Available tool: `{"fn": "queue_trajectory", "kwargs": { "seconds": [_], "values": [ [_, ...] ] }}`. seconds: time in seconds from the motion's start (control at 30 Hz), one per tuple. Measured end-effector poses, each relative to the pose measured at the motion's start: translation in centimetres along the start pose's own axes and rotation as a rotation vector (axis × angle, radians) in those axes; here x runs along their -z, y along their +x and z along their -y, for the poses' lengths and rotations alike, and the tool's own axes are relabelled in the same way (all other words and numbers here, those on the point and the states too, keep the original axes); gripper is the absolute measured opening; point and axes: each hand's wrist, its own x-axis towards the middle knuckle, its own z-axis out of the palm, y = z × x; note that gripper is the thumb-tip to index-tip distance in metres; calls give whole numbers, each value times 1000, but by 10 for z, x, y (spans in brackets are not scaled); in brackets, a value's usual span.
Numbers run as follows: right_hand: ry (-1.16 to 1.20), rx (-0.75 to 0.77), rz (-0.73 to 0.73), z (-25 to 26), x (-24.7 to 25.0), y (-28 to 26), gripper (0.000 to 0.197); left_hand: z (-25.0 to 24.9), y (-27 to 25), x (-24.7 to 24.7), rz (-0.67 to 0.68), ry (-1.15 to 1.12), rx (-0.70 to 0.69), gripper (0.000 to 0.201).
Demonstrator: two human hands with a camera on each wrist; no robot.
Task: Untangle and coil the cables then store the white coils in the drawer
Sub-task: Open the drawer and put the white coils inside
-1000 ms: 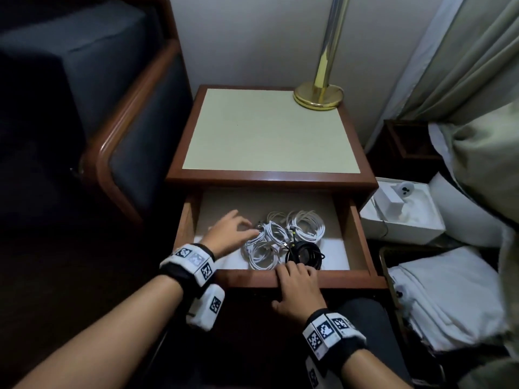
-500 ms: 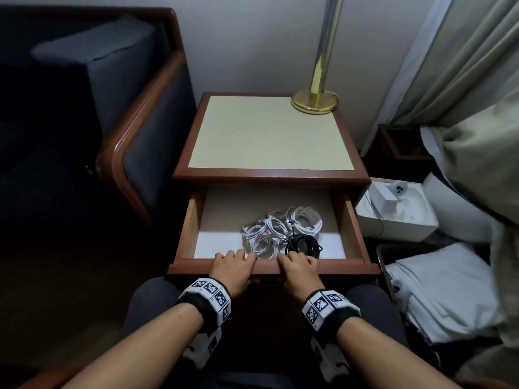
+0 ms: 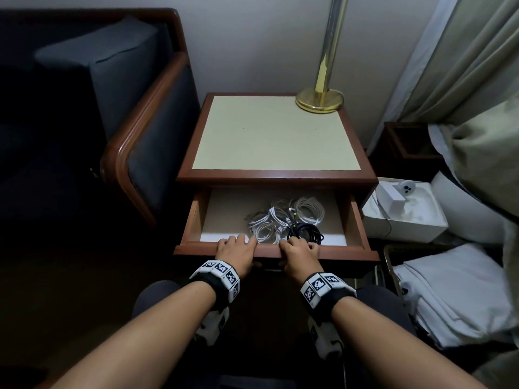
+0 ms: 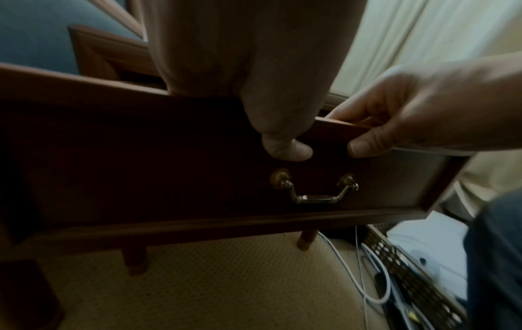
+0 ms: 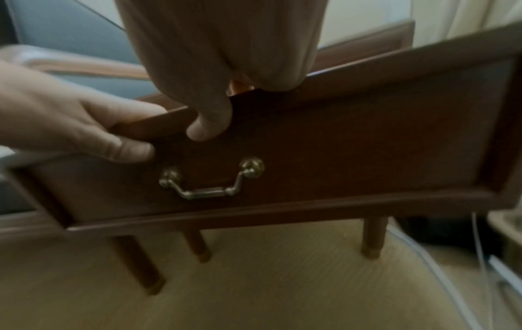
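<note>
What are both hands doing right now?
Left hand: grips the top edge of the drawer front, thumb on its face.
Right hand: grips the same edge beside it.

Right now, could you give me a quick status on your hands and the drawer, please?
Left hand and right hand both grip the drawer front edge. Drawer open, white coils and black cable inside. Nothing in the way.
</note>
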Motion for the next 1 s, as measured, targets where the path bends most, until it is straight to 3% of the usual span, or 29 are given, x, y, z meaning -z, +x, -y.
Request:
{"fn": "queue_trajectory", "kwargs": {
  "seconds": [0.23, 0.57, 0.7, 0.8, 1.0],
  "values": [
    [-37, -5, 10, -18, 8, 35, 48, -5, 38, 12, 25, -6, 42, 49],
    [-17, -19, 36, -17, 19, 34, 48, 4, 39, 13, 36, -53, 31, 47],
    [-238, -8, 7, -34, 34, 27, 33, 18, 37, 16, -6, -9, -86, 45],
    [-354, 59, 37, -42, 37, 23, 35, 17, 35, 20, 0, 18, -109, 41],
    [-307, 35, 28, -47, 48, 44, 36, 14, 54, 36, -19, -67, -54, 36]
  ]
}}
